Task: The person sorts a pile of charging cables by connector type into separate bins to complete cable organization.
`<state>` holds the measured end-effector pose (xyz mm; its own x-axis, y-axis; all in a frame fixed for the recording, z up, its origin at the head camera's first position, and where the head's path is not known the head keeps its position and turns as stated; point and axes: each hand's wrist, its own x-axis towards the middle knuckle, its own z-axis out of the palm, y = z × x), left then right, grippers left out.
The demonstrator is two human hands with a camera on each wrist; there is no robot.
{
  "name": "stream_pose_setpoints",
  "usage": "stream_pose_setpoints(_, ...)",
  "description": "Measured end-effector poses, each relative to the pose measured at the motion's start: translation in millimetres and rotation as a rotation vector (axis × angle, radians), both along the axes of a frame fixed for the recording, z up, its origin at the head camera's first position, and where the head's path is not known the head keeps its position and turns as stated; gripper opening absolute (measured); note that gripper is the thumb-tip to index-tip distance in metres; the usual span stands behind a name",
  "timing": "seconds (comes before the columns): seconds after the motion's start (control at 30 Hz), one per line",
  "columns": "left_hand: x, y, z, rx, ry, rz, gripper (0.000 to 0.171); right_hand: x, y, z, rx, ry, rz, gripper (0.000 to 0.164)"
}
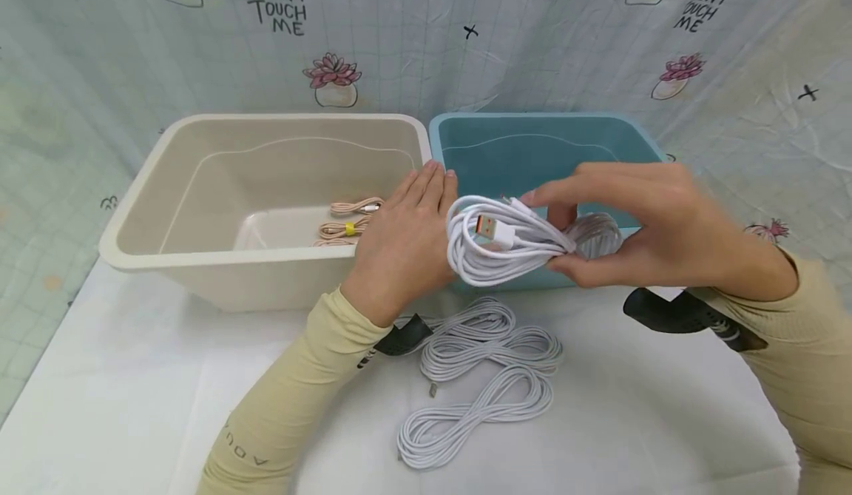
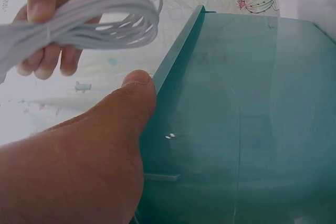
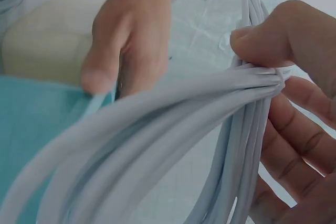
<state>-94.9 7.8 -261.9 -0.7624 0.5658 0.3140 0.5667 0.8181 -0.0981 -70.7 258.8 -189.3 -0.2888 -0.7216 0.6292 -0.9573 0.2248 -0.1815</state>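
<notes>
My right hand (image 1: 655,221) grips a bundled white USB cable (image 1: 495,247) at its tied middle, above the front of the blue bin (image 1: 546,119). An orange-lined USB plug (image 1: 495,230) shows on the coil. In the right wrist view the thumb presses on the tie, with fingers on the far side. My left hand (image 1: 413,240) lies with straight fingers over the adjoining rims of the beige bin (image 1: 200,260) and the blue one. Its thumb (image 2: 137,85) touches the blue bin's rim in the left wrist view. Tan cables (image 1: 342,229) lie inside the beige bin, partly hidden by that hand.
On the white-covered table (image 1: 233,376), more bundled white cables (image 1: 475,413) lie in front of the bins, close to the left wrist. Behind the bins hangs a printed curtain (image 1: 399,36). The two bins stand side by side.
</notes>
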Motion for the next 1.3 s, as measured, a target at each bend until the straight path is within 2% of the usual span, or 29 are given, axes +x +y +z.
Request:
stream_pose_setpoints(0.23, 0.9, 1.7, -2.0, 0.057, 0.028, 0.014, 0.105, -13.8, 4.9, 14.6, 0.067, 0.008, -0.107, 0.053)
stream_pose_setpoints(0.37, 0.8, 2.2, -5.0, 0.090, 0.092, 0.002, 0.108, -22.4, 6.6, 20.5, 0.080, 0.002, -0.155, 0.061)
stream_pose_setpoints(0.47, 0.9, 2.2, -6.5, 0.088, 0.150, -0.008, 0.108, -28.8, 8.6, 24.7, 0.095, -0.020, -0.195, 0.056)
stream_pose_setpoints(0.57, 1.1, 2.7, -4.0, 0.042, 0.102, 0.010, 0.109, -33.8, 9.4, 28.5, 0.128, -0.034, -0.246, 0.056)
stream_pose_setpoints(0.67, 0.8, 3.4, -0.5, -0.011, 0.016, 0.032, 0.109, -38.7, 8.9, 31.3, 0.153, -0.047, -0.280, 0.068)
stream_pose_setpoints(0.77, 0.6, 3.9, 1.7, -0.032, -0.030, 0.044, 0.109, -44.4, 8.7, 32.3, 0.150, -0.065, -0.299, 0.069)
stream_pose_setpoints(1.1, 1.2, 5.0, 4.2, -0.042, -0.059, 0.057, 0.111, -65.6, 14.1, 30.3, 0.129, -0.123, -0.419, 0.073)
stream_pose_setpoints(1.3, 1.3, 5.3, 4.6, -0.030, -0.042, 0.055, 0.111, -78.1, 16.7, 29.4, 0.121, -0.180, -0.483, 0.071)
